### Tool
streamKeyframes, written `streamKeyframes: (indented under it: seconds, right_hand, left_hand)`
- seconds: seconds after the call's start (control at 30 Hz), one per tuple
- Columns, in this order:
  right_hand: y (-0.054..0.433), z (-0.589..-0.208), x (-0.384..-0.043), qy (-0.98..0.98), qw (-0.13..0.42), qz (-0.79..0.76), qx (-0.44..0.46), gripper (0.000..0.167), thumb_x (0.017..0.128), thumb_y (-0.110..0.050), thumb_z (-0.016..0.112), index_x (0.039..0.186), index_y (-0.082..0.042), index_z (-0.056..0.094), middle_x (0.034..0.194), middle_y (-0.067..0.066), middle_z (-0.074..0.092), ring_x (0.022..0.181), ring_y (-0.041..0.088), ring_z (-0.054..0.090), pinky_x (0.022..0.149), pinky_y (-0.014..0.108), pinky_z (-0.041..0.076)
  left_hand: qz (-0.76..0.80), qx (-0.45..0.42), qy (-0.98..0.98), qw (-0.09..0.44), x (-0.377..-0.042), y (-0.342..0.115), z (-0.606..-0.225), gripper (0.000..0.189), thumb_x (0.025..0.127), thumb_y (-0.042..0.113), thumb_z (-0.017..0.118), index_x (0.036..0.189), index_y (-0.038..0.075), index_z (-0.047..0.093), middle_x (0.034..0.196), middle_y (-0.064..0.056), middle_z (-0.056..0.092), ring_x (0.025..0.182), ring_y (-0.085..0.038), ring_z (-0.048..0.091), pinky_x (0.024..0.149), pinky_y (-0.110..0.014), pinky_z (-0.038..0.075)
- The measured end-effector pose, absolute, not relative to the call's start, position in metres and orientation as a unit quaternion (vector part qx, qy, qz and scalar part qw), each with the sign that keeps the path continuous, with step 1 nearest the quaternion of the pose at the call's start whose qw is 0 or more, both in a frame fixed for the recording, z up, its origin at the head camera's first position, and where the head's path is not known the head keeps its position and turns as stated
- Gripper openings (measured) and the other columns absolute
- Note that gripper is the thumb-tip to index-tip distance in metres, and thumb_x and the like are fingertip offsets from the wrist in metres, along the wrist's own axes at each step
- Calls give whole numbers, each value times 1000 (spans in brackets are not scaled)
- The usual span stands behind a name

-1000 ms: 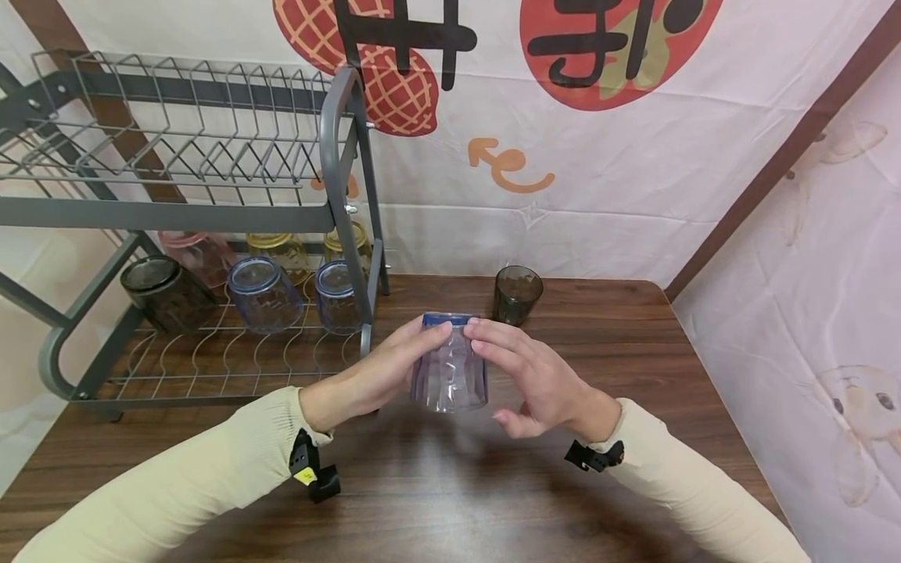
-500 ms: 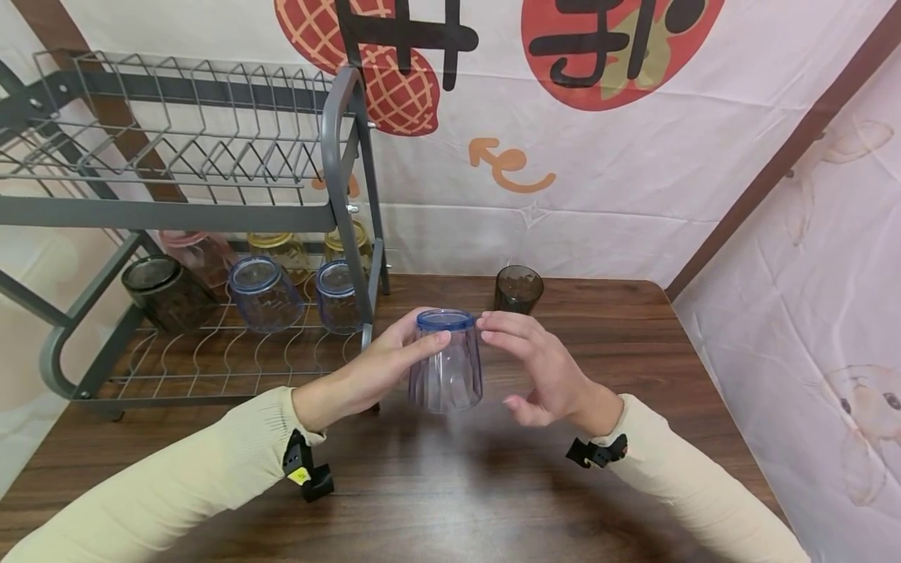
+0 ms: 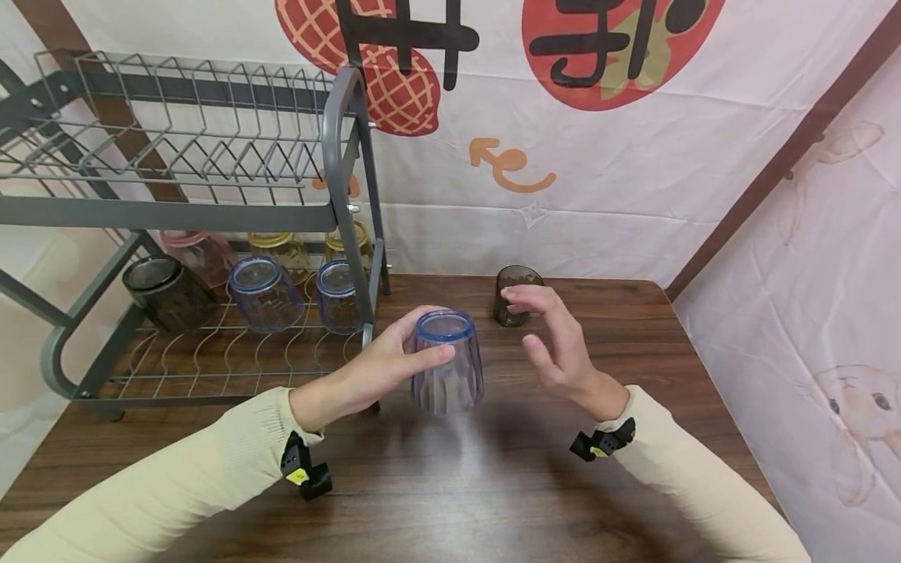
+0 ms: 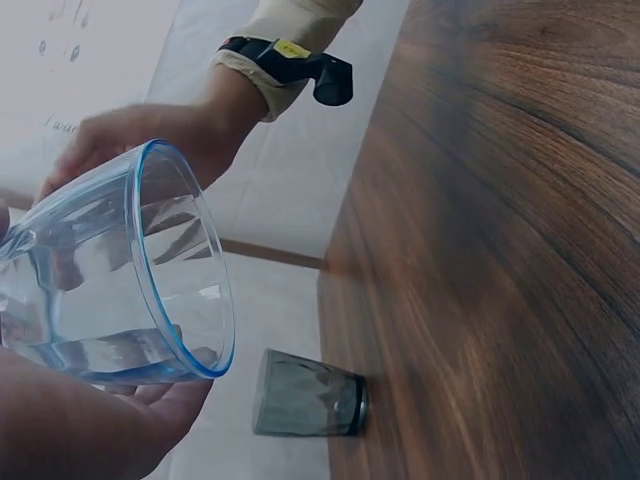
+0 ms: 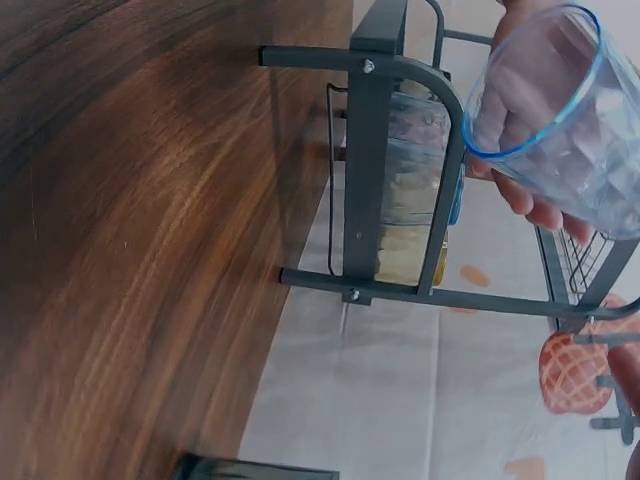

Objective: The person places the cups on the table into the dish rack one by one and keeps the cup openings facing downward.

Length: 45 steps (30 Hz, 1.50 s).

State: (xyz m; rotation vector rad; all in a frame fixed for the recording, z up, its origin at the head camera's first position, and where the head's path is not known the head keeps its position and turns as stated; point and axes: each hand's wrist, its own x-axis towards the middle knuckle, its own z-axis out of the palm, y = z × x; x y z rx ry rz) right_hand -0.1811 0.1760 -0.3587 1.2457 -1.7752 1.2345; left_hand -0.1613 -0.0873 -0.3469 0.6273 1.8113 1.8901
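Note:
My left hand grips a clear blue-tinted glass upside down, thumb across its near side and fingers behind it. The glass hangs above the table, its blue base up and its open rim facing down, as the left wrist view also shows with the glass tilted sideways. To the right, my right hand is apart from the glass, its fingers loosely bent with nothing between them. Behind the right fingertips stands a dark grey glass, upright on the table near the wall and partly covered by the hand.
At the left stands a two-tier grey dish rack. Its lower shelf carries several upturned glasses: a dark one, blue ones, yellow ones and a pink one. A printed cloth hangs behind the brown wooden table.
My right hand has let go of the blue-tinted glass and moved right, towards the dark grey glass. The left hand still holds the blue-tinted glass, now tipped so more of its base shows.

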Motion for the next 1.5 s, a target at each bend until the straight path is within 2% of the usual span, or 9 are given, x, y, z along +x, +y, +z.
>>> streamKeyframes:
  seconds: [0.17,0.33,0.6,0.73,0.97,1.2,1.33,1.5]
  right_hand:
    - [180,-362,-185,-682,281,533,414,55,109,-35,45,124,17,53,121,31,58,120,25,59,92,36,54]
    - [184,-362,-192,-689,255,568,371,51,110,-31,44,125,17,51,121,32,58,119,26,59,91,37,55]
    - [194,-364,-204,-709,236,588,309,37,108,-13,40,124,19,50,120,36,56,117,20,59,91,30,53]
    - [198,-366,-210,-726,225,594,263,30,107,-4,39,125,18,51,123,35,56,116,24,58,92,28,52]
    - [210,-373,-224,-757,197,600,169,28,107,-4,44,127,14,52,126,30,57,114,23,56,94,25,50]
    - [221,-382,-236,-774,148,608,100,29,107,-3,45,130,14,49,128,27,55,113,12,56,102,40,48]
    - [225,-386,-241,-793,117,594,69,31,106,-5,48,132,12,47,130,24,54,117,18,54,102,32,45]
    - [226,-381,-241,-815,92,570,49,38,105,-7,52,136,14,44,137,31,49,131,38,47,110,41,38]
  left_hand:
    - [684,241,654,216,-161,-89,-346,72,93,35,76,147,3,40,139,-17,54,122,-22,57,99,-33,50]
    - [678,245,659,214,-161,-91,-343,72,92,33,77,147,4,40,138,-18,55,123,-25,57,99,-34,51]
    - [666,268,663,213,-160,-93,-340,70,89,23,80,146,6,42,137,-16,56,127,-28,55,105,-43,45]
    - [664,282,662,203,-159,-94,-338,68,89,23,80,145,6,44,135,-15,58,126,-27,55,106,-44,44]
    - [671,303,646,201,-159,-97,-338,72,87,27,83,143,3,44,134,-17,58,125,-29,56,105,-39,47]
    - [671,310,640,210,-158,-99,-337,70,87,26,83,143,4,46,135,-16,58,126,-28,55,104,-37,48]
    - [667,315,641,213,-157,-102,-335,69,87,23,83,143,5,46,135,-15,57,126,-27,55,102,-36,49]
    - [659,324,643,215,-155,-105,-332,69,87,20,83,143,4,46,134,-15,57,124,-28,56,102,-36,50]
